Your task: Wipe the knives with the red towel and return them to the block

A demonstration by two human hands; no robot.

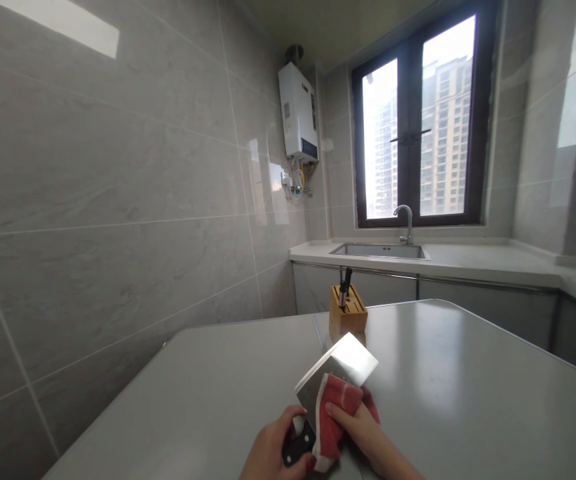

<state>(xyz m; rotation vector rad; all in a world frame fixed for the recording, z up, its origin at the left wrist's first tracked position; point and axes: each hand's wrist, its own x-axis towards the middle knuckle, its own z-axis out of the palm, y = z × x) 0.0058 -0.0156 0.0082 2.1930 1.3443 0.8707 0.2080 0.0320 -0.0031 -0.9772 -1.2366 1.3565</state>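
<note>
Bottom centre of frame: by left grip (271, 445), black handle (298, 448) of cleaver (335, 367) is clasped. Blade (352, 352) tilted toward upper right, seen against pale tabletop (208, 400). Lower blade covered by red cloth (339, 395). Right of centre, knife block (348, 321) placed on tabletop, black-handled tools (349, 275) slotted in. Cloth pinched by right grip (362, 427), thumb (335, 412) on top.

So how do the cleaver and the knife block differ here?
The cleaver is held tilted in the left hand; the knife block stands on the table. The cleaver's blade is shiny metal; the knife block is light brown. The cleaver's blade is flat; the knife block is chunky and slotted.
</note>
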